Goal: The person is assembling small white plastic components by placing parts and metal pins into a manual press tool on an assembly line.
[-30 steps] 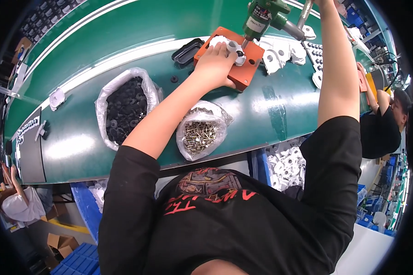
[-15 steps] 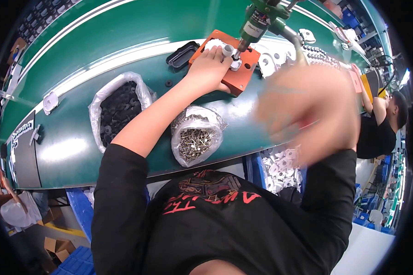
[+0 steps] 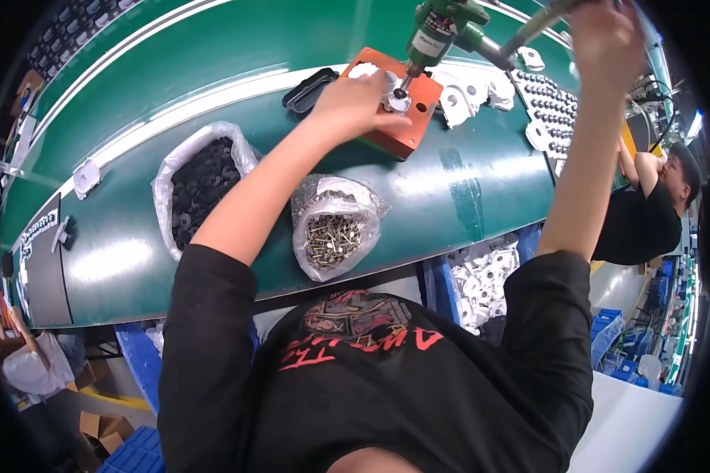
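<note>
My left hand (image 3: 353, 104) lies over the left side of an orange fixture block (image 3: 400, 142). Its slightly blurred fingers are around a white plastic part (image 3: 397, 102), the thumb along its near side. A dark round piece sits on that part, just under the tip of a green lever press (image 3: 434, 35). Raised at the upper right, my right hand (image 3: 607, 39) is closed at the end of the press lever (image 3: 538, 24); the picture's edge partly cuts off its fingers.
A bag of black rubber-like pieces (image 3: 207, 185) and a bag of screws (image 3: 333, 240) stand before me. A black tray (image 3: 308, 91) lies left of the block. White parts (image 3: 465, 93) and a board of small pieces (image 3: 544, 106) are on the right. Another person (image 3: 643, 213) sits far right.
My right hand has swung up and away to the upper right, and the lever with it. The press tip has risen a little. My left hand has shifted slightly, its thumb now beside the part.
</note>
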